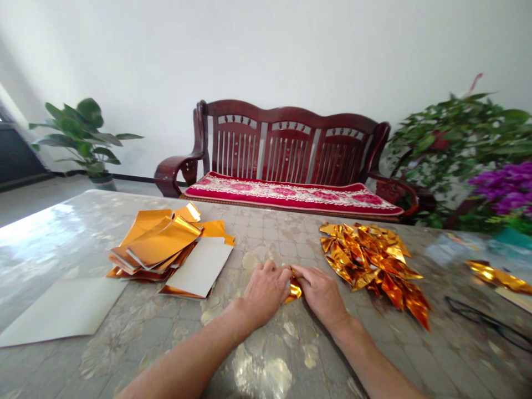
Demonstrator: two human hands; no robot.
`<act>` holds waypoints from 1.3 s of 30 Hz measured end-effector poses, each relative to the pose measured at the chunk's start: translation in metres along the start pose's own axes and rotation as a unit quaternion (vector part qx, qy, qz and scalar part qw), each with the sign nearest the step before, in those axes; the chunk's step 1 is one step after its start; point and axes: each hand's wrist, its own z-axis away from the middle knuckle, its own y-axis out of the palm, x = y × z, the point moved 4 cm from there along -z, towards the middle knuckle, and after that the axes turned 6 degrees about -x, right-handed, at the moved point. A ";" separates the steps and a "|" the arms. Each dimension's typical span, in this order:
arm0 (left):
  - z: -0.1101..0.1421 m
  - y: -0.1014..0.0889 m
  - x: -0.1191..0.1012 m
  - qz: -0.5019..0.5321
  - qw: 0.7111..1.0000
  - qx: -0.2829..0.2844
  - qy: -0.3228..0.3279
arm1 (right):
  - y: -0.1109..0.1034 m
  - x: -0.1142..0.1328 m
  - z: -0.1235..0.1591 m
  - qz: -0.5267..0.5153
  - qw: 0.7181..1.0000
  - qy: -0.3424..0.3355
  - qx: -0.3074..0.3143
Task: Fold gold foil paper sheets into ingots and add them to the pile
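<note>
On the table (145,327), foil (295,292) was grasped by left hand (266,288) and right hand (323,291), judged light, easily creased, best held edgewise.

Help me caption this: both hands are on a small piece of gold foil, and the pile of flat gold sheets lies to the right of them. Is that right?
No: the head view shows the pile of flat gold sheets to the left of the left hand and right hand, not to their right. Both are on the small piece of gold foil.
</note>
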 end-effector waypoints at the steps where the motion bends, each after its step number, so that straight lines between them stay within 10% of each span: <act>1: 0.000 0.000 0.000 0.001 1.000 -0.002 -0.002 | 0.000 0.001 0.000 0.003 1.000 0.001 -0.002; 39: 0.002 -0.006 -0.004 -0.032 0.999 0.006 0.025 | 0.005 0.006 -0.007 0.027 0.993 0.079 0.083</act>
